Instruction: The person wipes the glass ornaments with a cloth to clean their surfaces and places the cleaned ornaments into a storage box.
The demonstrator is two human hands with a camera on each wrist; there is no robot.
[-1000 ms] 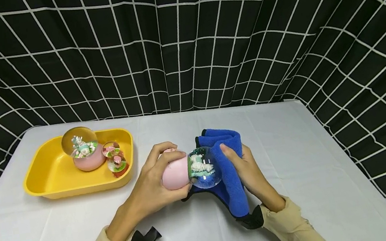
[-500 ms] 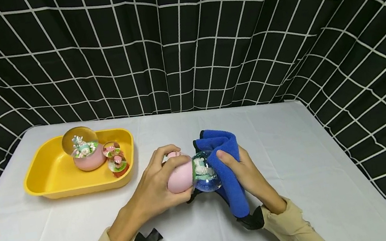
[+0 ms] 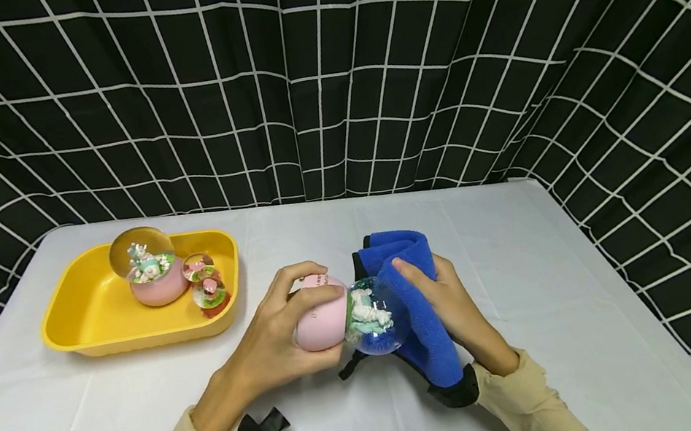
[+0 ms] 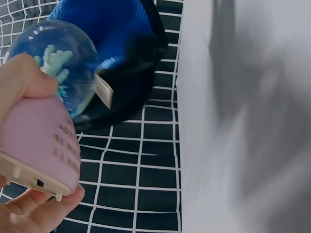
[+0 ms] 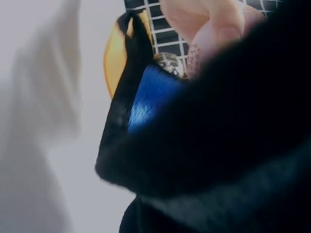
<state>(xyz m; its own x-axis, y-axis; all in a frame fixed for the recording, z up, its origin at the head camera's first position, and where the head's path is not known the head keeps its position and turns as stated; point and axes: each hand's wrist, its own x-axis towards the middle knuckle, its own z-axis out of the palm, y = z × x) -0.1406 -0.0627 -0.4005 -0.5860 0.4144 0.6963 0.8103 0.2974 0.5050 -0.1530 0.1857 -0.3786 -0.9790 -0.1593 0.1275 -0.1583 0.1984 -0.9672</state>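
My left hand (image 3: 282,327) grips the pink base of a snow globe (image 3: 324,321), which lies on its side in the air with its clear ball toward the right. A white and green figure shows inside the ball. The left wrist view shows the thumb on the snow globe (image 4: 43,131) near the joint of ball and base, with fingers at its underside. My right hand (image 3: 456,295) holds a folded blue cloth (image 3: 423,322) with black edging against the ball's right side, thumb on top. In the right wrist view the cloth (image 5: 155,97) hides most of that hand.
A yellow tray (image 3: 91,343) stands at the left of the white table (image 3: 567,331). It holds another pink-based snow globe (image 3: 160,289) and a small red-based ornament (image 3: 212,293) with stacked clear balls. A black curtain (image 3: 314,87) with white grid lines rises behind.
The snow globe has tilted, its ball end now lower and more of it uncovered. The cloth and right hand have shifted slightly right. Items in the tray stay put.
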